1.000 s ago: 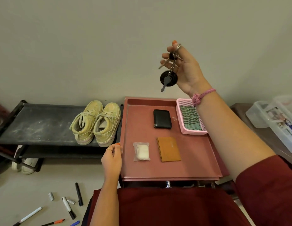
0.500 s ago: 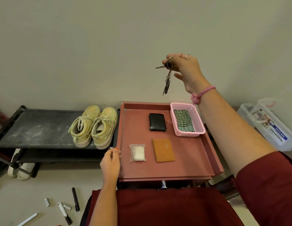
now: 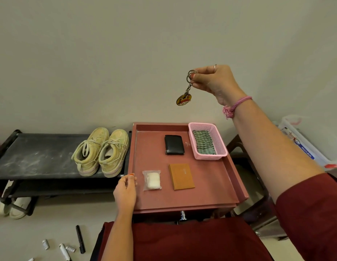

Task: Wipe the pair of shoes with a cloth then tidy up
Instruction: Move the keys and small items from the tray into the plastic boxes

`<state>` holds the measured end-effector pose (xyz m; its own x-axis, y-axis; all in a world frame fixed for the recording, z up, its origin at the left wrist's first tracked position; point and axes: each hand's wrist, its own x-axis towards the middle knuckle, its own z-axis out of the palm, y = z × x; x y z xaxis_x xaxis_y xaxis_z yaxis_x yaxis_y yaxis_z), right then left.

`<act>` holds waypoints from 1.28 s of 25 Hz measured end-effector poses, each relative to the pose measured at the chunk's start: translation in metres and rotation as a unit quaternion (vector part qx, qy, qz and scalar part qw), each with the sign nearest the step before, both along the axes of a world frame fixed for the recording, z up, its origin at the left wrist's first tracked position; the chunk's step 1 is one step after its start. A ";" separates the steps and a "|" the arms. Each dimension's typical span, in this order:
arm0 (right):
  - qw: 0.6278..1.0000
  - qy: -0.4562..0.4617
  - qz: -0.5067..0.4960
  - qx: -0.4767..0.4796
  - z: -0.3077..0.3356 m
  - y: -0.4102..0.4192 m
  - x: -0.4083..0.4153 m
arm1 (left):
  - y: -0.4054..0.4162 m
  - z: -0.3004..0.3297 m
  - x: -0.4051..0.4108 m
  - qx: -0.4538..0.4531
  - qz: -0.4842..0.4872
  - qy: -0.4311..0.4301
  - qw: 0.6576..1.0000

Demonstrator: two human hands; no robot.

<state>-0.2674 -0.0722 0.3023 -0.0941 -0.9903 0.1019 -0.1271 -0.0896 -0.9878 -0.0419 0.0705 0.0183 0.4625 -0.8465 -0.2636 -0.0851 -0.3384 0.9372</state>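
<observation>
A pair of yellowish sneakers (image 3: pixel 101 151) stands on the black shoe rack (image 3: pixel 41 155), at its right end. A green striped cloth (image 3: pixel 203 142) lies folded in a pink basket (image 3: pixel 219 155) on the red table top (image 3: pixel 207 185). My right hand (image 3: pixel 214 80) is raised against the wall and pinches the ring of a keychain (image 3: pixel 184 99), whose round cartoon tag hangs below. My left hand (image 3: pixel 126 189) rests at the table's left edge with fingers loosely curled, holding nothing.
On the red table lie a black wallet (image 3: pixel 174 145), an orange card holder (image 3: pixel 181 176) and a small plastic bag with something white (image 3: pixel 152 180). Markers and caps (image 3: pixel 80 238) litter the floor. A clear storage box (image 3: pixel 303 146) sits right. White slippers (image 3: pixel 13 208) lie under the rack.
My right hand has dropped lower and turned, now gripping the keychain by its ring so the round tag hangs free. The view has tilted slightly. My left hand stayed at the table edge.
</observation>
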 end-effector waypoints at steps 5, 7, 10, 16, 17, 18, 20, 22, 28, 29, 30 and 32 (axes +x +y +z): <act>0.996 0.063 -0.017 -0.059 0.006 0.006 -0.010 | 0.000 -0.002 -0.006 0.003 -0.011 -0.012 1.000; 0.983 0.141 -0.029 -0.112 0.006 0.008 -0.013 | -0.001 -0.002 -0.009 0.003 -0.013 -0.011 1.000; 0.954 0.246 -0.042 -0.169 0.005 0.006 -0.018 | -0.001 -0.004 -0.009 0.000 -0.014 -0.010 1.000; 0.908 0.336 -0.099 -0.230 0.005 0.004 -0.025 | 0.000 -0.003 -0.008 -0.005 -0.008 0.001 1.000; 0.910 0.325 -0.108 -0.232 0.006 0.004 -0.026 | 0.000 -0.003 -0.009 -0.007 -0.006 0.002 1.000; 0.908 0.323 -0.122 -0.236 0.006 0.003 -0.028 | 0.000 -0.003 -0.009 -0.007 -0.005 0.003 1.000; 0.898 0.333 -0.156 -0.240 0.009 0.002 -0.033 | -0.001 -0.003 -0.010 -0.006 -0.003 0.008 1.000; 0.894 0.337 -0.184 -0.232 0.013 0.003 -0.039 | -0.002 -0.003 -0.013 -0.004 -0.006 0.004 1.000; 0.953 0.210 -0.169 -0.137 0.029 0.007 -0.052 | -0.004 -0.003 -0.024 0.007 -0.018 -0.005 1.000; 0.964 0.174 -0.160 -0.120 0.030 0.007 -0.055 | -0.005 -0.005 -0.026 0.015 -0.017 -0.006 1.000; 0.973 0.144 -0.148 -0.104 0.031 0.007 -0.058 | -0.005 -0.006 -0.027 0.020 -0.016 -0.008 1.000; 0.987 0.092 -0.110 -0.070 0.033 0.008 -0.065 | -0.005 -0.005 -0.032 0.019 -0.018 -0.003 1.000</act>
